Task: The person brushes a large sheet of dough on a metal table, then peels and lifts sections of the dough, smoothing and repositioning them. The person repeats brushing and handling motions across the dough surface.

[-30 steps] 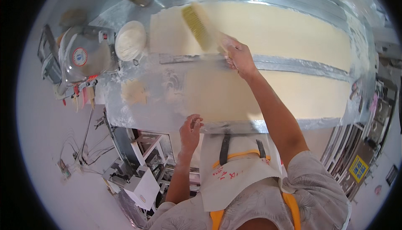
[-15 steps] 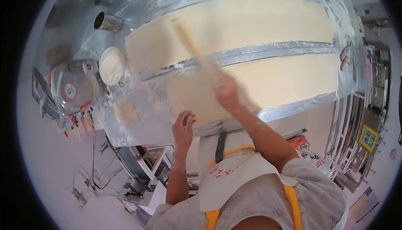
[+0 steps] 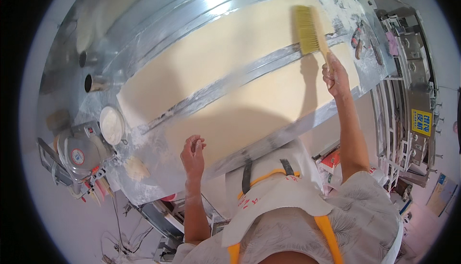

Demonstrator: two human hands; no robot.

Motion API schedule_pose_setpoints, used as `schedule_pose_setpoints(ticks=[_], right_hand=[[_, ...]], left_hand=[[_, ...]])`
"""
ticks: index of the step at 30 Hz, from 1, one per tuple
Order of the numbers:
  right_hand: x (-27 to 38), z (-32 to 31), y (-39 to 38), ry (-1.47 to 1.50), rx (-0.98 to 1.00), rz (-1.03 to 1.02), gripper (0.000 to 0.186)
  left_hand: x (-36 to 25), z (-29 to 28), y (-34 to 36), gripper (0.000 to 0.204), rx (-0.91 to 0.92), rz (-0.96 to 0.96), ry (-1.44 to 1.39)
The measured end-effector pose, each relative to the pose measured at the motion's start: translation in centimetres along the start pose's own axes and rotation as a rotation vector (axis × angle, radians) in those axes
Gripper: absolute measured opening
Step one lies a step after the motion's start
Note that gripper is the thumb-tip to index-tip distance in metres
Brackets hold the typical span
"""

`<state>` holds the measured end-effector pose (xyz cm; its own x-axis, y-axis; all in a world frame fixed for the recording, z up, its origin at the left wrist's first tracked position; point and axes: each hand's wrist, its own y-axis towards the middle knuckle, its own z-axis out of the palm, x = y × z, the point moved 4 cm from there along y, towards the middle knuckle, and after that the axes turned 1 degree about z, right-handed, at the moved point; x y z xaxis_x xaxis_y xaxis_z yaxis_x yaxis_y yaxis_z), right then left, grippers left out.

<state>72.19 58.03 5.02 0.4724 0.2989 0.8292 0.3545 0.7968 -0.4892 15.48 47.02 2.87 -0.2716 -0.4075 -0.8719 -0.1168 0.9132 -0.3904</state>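
My right hand (image 3: 337, 75) is wrapped round the pale wooden handle of a bench brush (image 3: 306, 29) with yellowish bristles. The brush is at the right end of two long pale dough sheets, across the strip between them. One is the far dough sheet (image 3: 230, 38); the other is the near dough sheet (image 3: 269, 100). Whether the bristles touch the dough I cannot tell. Loosely curled, with the thumb apart and nothing visible in it, my left hand (image 3: 193, 155) hovers by the left end of the near sheet.
A floury metal table (image 3: 168, 177) bears the dough. To the left are a bowl of flour (image 3: 112, 125), a small dough piece (image 3: 137, 168), a metal cylinder (image 3: 97, 83) and a machine with a rounded housing (image 3: 77, 153). Tools (image 3: 358, 43) lie on the right edge.
The brush has swept from left to right, with my right arm now stretched out to the right. The view has turned and shifted. My left hand has stayed near the sheet's left end.
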Motion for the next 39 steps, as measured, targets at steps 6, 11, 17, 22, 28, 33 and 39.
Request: schedule_pose_setpoints(ticks=[6,11,17,22,28,33,39], right_hand=[[7.1,-11.4,7.3,-0.091,-0.346,-0.152,0.042],[11.8,-23.2,14.1,-1.326,-0.512,-0.638,0.05],[12.4,-29.5,18.7,-1.636,-0.527,-0.509,0.047],[12.2,-20.2,18.2,-1.102,-0.26,-0.843,0.031],[8.4,-11.3,20.9,-0.681,-0.097,-0.386,0.032],[8.1,-9.4,21.4,-0.572,-0.164,-0.24,0.029],[8.9,-8.4,22.0,-0.628,-0.224,-0.164,0.028]], left_hand=[[-10.1,14.3,6.0,0.017,0.012,0.24,0.176],[-17.0,35.5,12.4,0.014,0.035,0.607,0.444],[-25.0,54.3,18.5,0.026,0.096,0.942,0.393],[-24.3,58.7,21.3,0.034,0.1,0.923,0.492],[-25.5,59.5,21.8,0.039,0.174,0.883,0.55],[-25.5,60.1,22.3,0.038,0.132,0.896,0.542],[-26.0,60.5,23.0,0.036,0.211,0.834,0.532]])
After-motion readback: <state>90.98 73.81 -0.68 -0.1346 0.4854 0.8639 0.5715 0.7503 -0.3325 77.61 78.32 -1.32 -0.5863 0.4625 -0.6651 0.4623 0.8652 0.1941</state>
